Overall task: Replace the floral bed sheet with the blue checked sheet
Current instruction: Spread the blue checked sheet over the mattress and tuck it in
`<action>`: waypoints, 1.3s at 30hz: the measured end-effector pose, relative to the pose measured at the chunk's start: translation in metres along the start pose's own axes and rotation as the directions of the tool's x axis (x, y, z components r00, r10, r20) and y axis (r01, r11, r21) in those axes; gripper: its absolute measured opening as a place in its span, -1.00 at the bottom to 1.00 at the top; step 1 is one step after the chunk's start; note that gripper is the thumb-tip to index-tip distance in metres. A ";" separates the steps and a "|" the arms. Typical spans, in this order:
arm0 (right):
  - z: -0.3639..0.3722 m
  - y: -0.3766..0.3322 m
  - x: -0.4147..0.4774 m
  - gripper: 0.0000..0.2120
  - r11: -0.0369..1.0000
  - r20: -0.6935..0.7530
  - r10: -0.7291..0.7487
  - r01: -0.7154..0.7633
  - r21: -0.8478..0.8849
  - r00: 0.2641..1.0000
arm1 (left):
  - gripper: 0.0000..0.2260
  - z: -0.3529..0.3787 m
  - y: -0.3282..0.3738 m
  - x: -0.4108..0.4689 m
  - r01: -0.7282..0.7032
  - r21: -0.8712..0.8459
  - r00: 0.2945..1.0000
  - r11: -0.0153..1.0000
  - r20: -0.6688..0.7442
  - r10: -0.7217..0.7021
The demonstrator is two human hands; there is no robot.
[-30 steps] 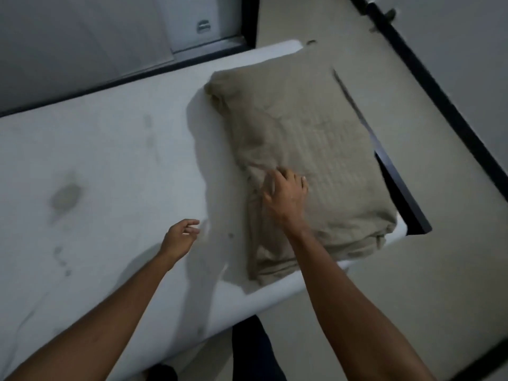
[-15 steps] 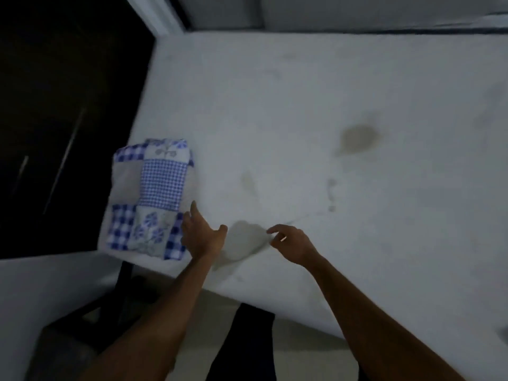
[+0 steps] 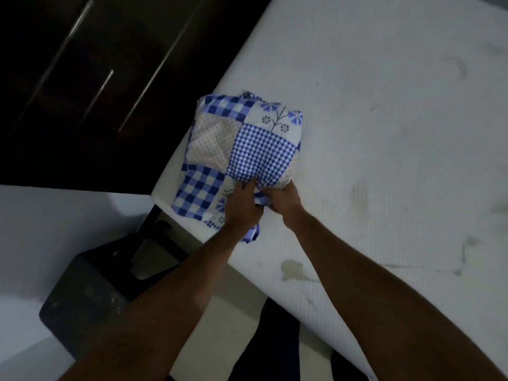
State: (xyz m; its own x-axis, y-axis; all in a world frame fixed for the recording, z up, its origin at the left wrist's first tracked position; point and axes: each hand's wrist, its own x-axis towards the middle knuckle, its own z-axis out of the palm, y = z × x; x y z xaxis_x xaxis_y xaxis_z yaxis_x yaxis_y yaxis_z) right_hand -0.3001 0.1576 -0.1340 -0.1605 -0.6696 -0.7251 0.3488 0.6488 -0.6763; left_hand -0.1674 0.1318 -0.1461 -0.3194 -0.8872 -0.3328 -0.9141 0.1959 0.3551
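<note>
The left hand [image 3: 243, 207] and right hand [image 3: 283, 200] both grip the near edge of the folded blue sheet [image 3: 247, 149] lying just past them on the bed [image 3: 384, 133]; they should hold tight and shake it open.

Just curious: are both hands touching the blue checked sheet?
Touching. Head view: left hand and right hand grip the blue checked sheet at its near edge.

blue checked sheet [image 3: 247, 144]: just the one, folded up
hands: two, so left hand [image 3: 242, 204] plus right hand [image 3: 283, 200]
mattress [image 3: 384, 133]: one
stains [image 3: 292, 268] on it: several, honestly too faint to count properly
wardrobe handles [image 3: 162, 67]: three long metal bars
dark side table [image 3: 90, 295]: one
</note>
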 end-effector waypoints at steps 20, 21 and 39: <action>-0.324 0.047 -0.151 -0.38 0.894 -0.788 -0.121 -0.280 -0.351 0.604 | -0.58 0.064 0.227 -0.056 -0.117 -0.405 0.963 0.907 0.177 0.203; -0.317 0.053 -0.151 -0.42 0.866 -0.774 -0.204 -0.258 -0.428 0.599 | -0.56 0.067 0.208 -0.049 -0.059 -0.325 0.984 0.944 0.141 0.111; -0.226 0.058 -0.104 -0.54 0.728 -0.497 -0.410 -0.054 -0.684 0.765 | -0.62 0.046 0.220 0.066 0.064 -0.377 0.974 0.924 0.227 0.025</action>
State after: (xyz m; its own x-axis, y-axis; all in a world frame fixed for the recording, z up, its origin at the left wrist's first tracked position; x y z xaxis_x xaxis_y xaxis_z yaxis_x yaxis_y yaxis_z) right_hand -0.4720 0.3468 -0.1268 -0.7247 -0.5986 -0.3412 -0.3689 0.7553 -0.5417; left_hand -0.4010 0.1350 -0.1301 -0.3909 -0.7640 -0.5134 -0.7710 -0.0329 0.6360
